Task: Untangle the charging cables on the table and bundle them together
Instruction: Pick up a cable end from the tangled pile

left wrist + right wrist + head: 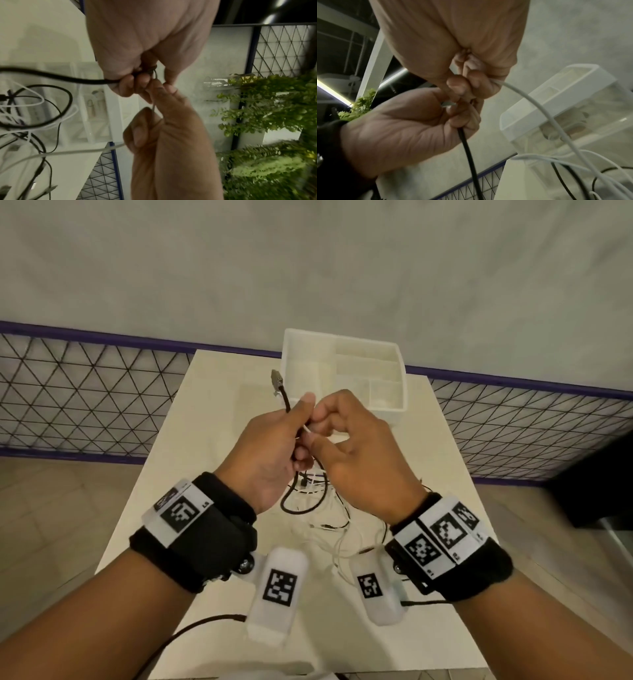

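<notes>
Both hands are raised together above the table. My left hand point(291, 426) grips a thick black cable point(287, 405), whose grey plug point(276, 378) sticks up past the thumb. The same black cable point(469, 155) hangs down from the left fist in the right wrist view. My right hand point(325, 424) pinches a thin white cable point(530, 101) right against the left hand's fingers. In the left wrist view the white cable point(68, 152) trails from the right fist point(145, 129). Below the hands, a tangle of black and white cables point(318, 508) lies on the white table point(212, 412).
A white compartmented organiser box point(342, 344) stands at the table's far edge, just beyond the hands. A mesh fence with a purple rail point(85, 392) runs behind the table. Green plants point(265, 108) show in the left wrist view. A black cord point(205, 621) trails from my left wrist.
</notes>
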Demonstrator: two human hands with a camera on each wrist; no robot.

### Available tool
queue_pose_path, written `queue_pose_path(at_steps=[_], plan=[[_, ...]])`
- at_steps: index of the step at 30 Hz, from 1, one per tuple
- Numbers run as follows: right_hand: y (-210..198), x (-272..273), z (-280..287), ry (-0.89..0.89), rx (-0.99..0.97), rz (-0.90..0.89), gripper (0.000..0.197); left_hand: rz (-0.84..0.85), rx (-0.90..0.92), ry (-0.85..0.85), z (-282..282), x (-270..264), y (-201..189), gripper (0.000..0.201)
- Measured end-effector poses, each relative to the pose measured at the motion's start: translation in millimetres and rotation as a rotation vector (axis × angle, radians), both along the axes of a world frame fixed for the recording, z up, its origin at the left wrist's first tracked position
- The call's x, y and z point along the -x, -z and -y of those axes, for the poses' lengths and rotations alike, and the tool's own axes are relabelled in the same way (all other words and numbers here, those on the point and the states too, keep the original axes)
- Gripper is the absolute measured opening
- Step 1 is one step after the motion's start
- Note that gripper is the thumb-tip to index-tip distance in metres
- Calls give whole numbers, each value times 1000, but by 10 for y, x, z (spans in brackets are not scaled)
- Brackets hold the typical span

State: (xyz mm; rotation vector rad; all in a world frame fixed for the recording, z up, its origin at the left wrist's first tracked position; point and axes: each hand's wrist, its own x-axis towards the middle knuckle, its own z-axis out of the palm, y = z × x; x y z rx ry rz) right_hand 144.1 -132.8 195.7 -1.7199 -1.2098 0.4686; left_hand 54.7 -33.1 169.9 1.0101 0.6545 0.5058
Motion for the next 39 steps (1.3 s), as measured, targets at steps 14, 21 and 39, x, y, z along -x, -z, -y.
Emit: queue_pose_path(at_steps=[14,21,39], plan=[[784,-818,467,305,312,-527,31,142,81,-486,-864,723,-200,36],[164,-1108,383,292,126,-209,5,-265,-143,-664,-924,960,131,38],[1214,-1644,716,652,624,177,18,-80,-109,-200,-621,769,502,23]])
